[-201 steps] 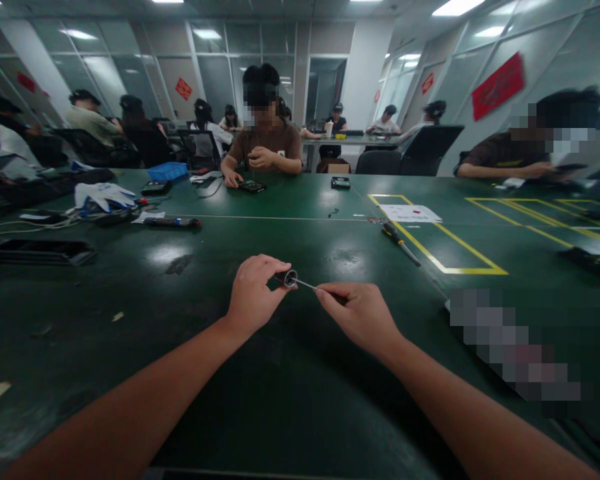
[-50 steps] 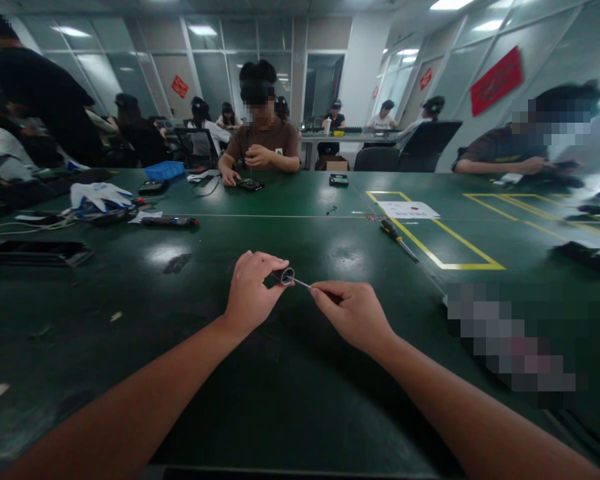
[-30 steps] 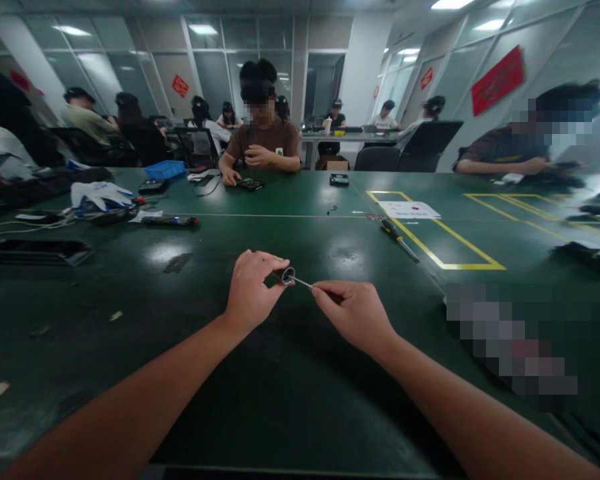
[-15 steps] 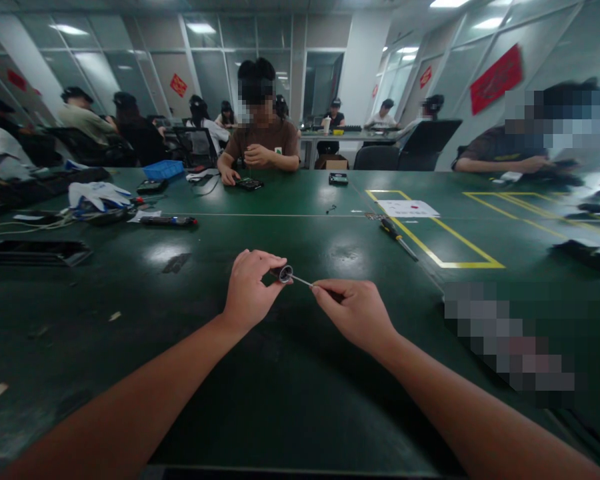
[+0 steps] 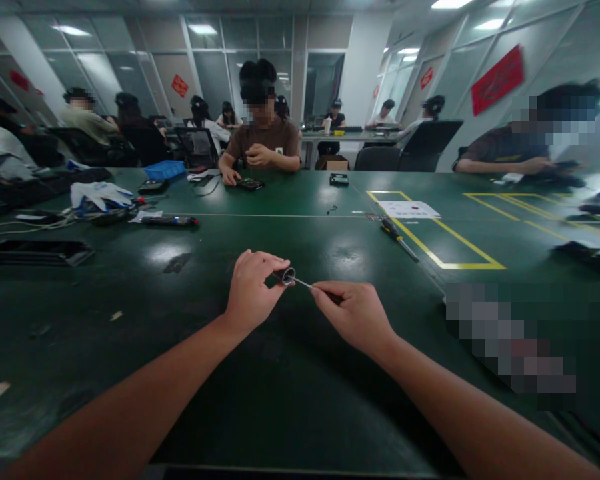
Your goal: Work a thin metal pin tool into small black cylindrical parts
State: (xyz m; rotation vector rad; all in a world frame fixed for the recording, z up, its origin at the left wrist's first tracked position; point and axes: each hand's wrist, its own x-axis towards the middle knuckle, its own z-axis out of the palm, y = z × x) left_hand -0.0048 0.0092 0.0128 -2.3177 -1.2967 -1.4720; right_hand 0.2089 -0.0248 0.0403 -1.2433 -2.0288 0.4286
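Above the green table (image 5: pixel 220 233): a small dark tube (image 5: pixel 286 275) is held in the air, between the two hands.
Latest change: compared with half a second ago, almost nothing is different; tube and shaft keep nearly the same pose, so I judge the work is at the same step.
Tube: short and round, with a shiny pale rim; its mouth is turned toward the right hand. Its inside is too small to read.
Left hand (image 5: pixel 253 290): thumb and fingers grip the tube.
Right hand (image 5: pixel 355 307): fingers are closed around a thin metal shaft (image 5: pixel 303 283), which reaches the mouth; how deep, I cannot tell.
Screwdriver (image 5: pixel 399 240): lies farther right, apart from the hands.
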